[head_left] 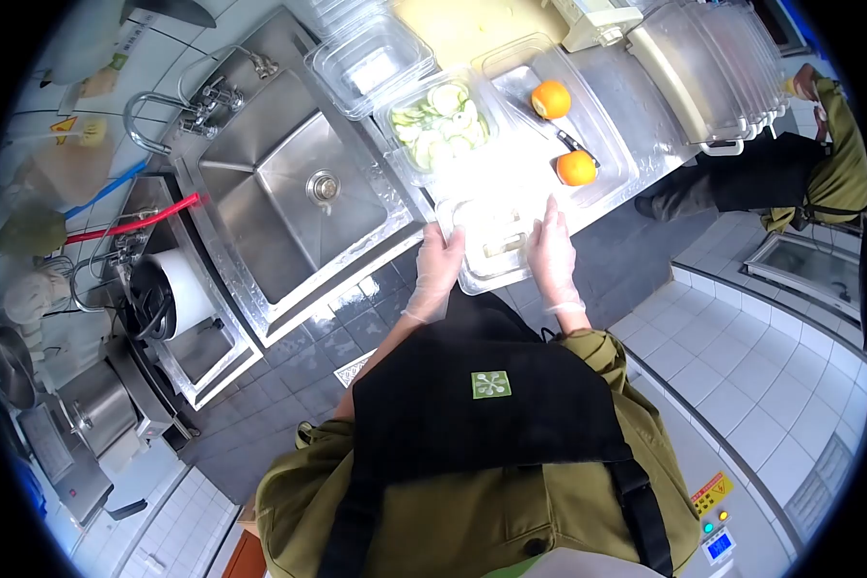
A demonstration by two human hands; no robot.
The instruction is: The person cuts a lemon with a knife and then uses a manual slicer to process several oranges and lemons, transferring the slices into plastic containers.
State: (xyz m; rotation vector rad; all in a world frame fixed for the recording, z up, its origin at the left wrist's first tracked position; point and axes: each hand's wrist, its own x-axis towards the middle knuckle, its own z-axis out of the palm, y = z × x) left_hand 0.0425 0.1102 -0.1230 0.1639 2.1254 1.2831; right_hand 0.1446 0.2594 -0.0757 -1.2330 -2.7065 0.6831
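Note:
Both of my hands wear clear gloves and hold a clear plastic container (484, 279) between them, in front of my apron at the counter edge. My left hand (437, 268) grips its left side, while my right hand (553, 258) presses along the right side with its fingers pointing forward. Glare hides most of what is inside. Just beyond it stands a clear tub of sliced cucumber (440, 125). To the right, a clear tray (615, 159) bears an orange (551, 99), a second orange with a cut end (576, 169) and a dark-handled knife (577, 147).
A steel sink (289, 197) with a faucet (149, 120) lies to my left. Clear containers (371, 67) are stacked behind the tub, near a yellowish cutting board (482, 29). Clear bins (703, 82) line the right counter. Another person (833, 154) stands at the far right.

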